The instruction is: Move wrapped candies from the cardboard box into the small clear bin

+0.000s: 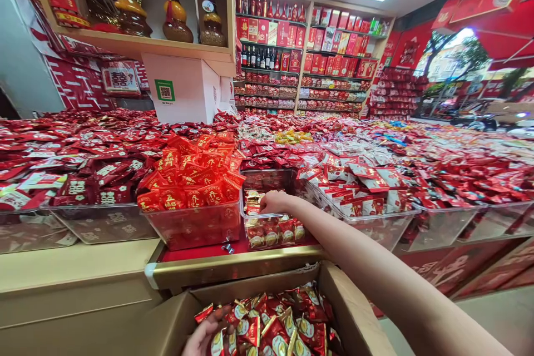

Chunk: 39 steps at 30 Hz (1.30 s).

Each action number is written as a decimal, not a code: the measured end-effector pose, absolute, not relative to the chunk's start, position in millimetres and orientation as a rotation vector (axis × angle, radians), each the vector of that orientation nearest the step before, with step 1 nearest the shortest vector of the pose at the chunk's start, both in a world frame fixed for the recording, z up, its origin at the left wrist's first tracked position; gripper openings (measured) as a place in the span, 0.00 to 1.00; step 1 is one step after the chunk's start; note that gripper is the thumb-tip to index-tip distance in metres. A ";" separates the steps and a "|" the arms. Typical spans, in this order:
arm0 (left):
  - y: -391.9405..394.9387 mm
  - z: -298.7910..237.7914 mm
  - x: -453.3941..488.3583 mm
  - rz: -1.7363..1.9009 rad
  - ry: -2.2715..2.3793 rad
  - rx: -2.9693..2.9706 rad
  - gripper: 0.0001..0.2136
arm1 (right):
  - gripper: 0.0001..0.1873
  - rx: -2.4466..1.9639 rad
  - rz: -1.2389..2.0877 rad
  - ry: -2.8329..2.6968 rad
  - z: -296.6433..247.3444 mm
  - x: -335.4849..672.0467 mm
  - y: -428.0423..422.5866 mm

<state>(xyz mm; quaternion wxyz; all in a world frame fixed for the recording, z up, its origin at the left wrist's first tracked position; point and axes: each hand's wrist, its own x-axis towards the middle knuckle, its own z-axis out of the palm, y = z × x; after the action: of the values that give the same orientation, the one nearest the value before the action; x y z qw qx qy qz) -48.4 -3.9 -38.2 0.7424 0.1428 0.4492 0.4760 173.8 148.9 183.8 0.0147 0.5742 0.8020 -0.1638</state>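
My right hand (273,202) reaches forward into a clear plastic bin (267,233) that is partly filled with red and gold candy packets (271,229). Its fingers curl down inside the bin and are closed; what they hold is hidden. My left hand (204,336) rests at the bottom edge, in an open cardboard box (346,311) full of the same red and gold packets (275,328). Its fingers lie among the packets, only partly in view.
Clear bins heaped with red packets (192,178) line the counter on both sides. A gold counter edge (233,267) runs between bin and box. A white box with a QR code (179,92) stands behind. Shelves of bottles and red boxes (300,50) fill the back wall.
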 end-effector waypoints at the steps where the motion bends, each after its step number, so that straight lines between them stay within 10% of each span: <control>1: -4.9 -35.0 -48.3 1.028 0.978 0.300 0.20 | 0.11 1.772 -0.518 2.508 183.3 174.2 149.0; 5: -10.1 -7.3 -41.1 0.985 0.948 0.353 0.32 | 0.07 1.805 -0.498 2.593 187.9 175.2 149.5; 12: -11.3 51.3 -26.4 1.242 1.002 0.550 0.21 | 0.11 2.034 -0.359 3.324 204.7 165.2 78.6; 23: -23.0 77.1 1.0 1.338 0.940 1.001 0.28 | 0.18 1.824 -2.618 2.352 80.1 133.3 1.8; 34: -37.4 62.1 -5.9 0.996 0.664 0.356 0.17 | 0.21 1.250 -3.095 2.262 77.6 138.1 -2.2; 39: -36.2 50.3 -9.9 0.791 0.604 0.275 0.12 | 0.09 1.368 -2.651 2.653 97.6 140.1 -8.4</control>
<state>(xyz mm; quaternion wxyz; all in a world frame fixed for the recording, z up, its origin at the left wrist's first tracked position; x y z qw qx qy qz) -9.9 -36.2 50.3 0.8696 0.1317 0.2886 0.3783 140.1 -8.4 97.6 -0.4126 0.3122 0.6053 -0.6049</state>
